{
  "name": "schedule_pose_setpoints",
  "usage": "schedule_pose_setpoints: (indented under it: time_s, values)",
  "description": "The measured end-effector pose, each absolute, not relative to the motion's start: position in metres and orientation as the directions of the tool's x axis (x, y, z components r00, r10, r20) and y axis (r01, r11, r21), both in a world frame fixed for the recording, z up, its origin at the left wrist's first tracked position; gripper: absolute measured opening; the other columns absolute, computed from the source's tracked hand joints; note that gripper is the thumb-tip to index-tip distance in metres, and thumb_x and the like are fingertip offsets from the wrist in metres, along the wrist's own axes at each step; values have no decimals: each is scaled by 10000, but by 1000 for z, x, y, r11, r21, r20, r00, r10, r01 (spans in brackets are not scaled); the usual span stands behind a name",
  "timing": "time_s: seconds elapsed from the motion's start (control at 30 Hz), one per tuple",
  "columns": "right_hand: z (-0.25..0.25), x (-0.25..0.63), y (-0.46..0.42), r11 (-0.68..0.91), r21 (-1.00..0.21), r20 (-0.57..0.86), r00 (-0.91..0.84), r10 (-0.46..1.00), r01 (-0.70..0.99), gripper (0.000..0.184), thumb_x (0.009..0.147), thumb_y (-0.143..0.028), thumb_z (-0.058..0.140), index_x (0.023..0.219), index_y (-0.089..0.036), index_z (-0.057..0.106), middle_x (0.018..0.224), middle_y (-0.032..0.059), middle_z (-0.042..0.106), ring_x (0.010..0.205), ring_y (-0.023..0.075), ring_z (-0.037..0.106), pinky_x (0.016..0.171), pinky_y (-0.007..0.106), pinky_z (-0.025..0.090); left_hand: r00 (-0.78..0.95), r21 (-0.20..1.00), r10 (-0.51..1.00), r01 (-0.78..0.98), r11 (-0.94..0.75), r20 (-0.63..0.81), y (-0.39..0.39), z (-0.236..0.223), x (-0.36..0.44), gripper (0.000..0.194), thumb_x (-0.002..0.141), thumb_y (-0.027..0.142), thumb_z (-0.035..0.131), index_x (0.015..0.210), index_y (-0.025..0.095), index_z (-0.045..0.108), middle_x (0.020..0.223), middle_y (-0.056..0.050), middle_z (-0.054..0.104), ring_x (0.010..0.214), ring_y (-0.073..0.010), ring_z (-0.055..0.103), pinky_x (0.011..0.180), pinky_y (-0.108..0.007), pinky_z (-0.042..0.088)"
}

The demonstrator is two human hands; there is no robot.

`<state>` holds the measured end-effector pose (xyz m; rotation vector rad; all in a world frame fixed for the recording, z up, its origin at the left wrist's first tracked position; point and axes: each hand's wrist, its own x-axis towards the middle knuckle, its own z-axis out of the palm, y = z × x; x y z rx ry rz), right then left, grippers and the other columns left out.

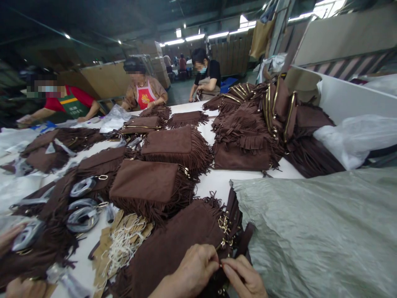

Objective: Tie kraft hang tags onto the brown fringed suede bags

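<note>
Pinched at the fingertips, the left hand and the right hand meet on a small piece, too tiny to make out, at the right edge of a brown fringed bag. This bag lies flat on the white table, partly beneath the left hand and forearm. Gold clips bunch along the bag's right edge. Immediately left of the bag is a pile of brown paper tags with white strings. Farther left of it, coiled straps in clear wrap rest on other brown goods, and another person's hand shows beside them. Just beyond the bag lies a second fringed bag, with a third behind that one. A heap of bags with gold zips stands beyond it to the right. Greenish plastic sheeting spreads to the right of the bag. Three co-workers are across the table, well beyond the bag.
</note>
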<state>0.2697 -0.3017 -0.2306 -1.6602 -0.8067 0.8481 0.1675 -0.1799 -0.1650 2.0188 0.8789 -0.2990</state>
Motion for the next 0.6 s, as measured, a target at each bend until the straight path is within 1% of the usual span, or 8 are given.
schedule_pose_setpoints:
  time_s: [0.1,0.17,0.27,0.37,0.43,0.5,0.53,0.6]
  values:
    - [-230,280,-294,-235,-970,-154,592,791,61,272,707,-486,563,689,-245,689,618,-1,518,603,150,514,558,230,413,715,658,488,680,-323,-500,-175,-169,178,190,745,209,428,739,200,618,717,16,626,678,-123,541,627,-211,366]
    - [-232,288,-290,-264,-964,-196,606,771,25,294,693,-497,568,646,-226,672,628,6,549,627,161,519,576,236,422,702,645,533,687,-335,-472,-174,-173,187,169,750,199,432,790,202,595,769,11,606,726,-125,534,662,-211,375]
    - [-235,298,-283,-313,-945,-294,661,691,-94,324,670,-514,578,673,-199,655,651,4,596,657,167,530,608,238,423,661,545,644,726,-419,-385,-178,-182,201,176,745,207,458,896,203,548,910,-25,554,863,-160,497,771,-249,373]
    - [-235,301,-276,-331,-904,-420,707,568,-271,345,634,-522,611,711,-186,642,582,-30,565,567,130,490,535,217,392,605,399,733,783,-477,-311,-183,-193,213,208,739,302,496,910,187,523,969,-63,509,934,-223,448,826,-336,353]
    - [-234,300,-270,-301,-865,-501,684,531,-401,364,611,-529,629,714,-180,628,503,-58,495,481,96,419,455,201,339,578,336,761,808,-484,-295,-185,-200,220,214,750,332,481,893,178,519,966,-77,500,935,-245,440,814,-366,354]
    - [-234,298,-265,-231,-819,-561,650,512,-525,364,603,-523,643,710,-177,608,450,-84,414,428,68,339,404,185,274,556,308,773,826,-472,-307,-184,-204,225,190,761,303,454,878,172,524,955,-84,505,933,-247,446,805,-363,359]
    - [-234,298,-263,-190,-795,-582,635,508,-576,356,605,-513,651,708,-176,598,442,-93,388,419,59,314,394,178,253,546,302,774,833,-463,-320,-183,-205,227,182,761,282,446,874,168,530,949,-86,510,935,-245,452,808,-356,360]
    - [-236,296,-259,-124,-760,-603,620,502,-638,338,612,-491,662,702,-174,587,444,-98,376,424,50,302,396,167,244,531,299,773,844,-445,-348,-180,-205,229,177,756,249,437,863,160,546,941,-89,523,939,-235,465,816,-334,361]
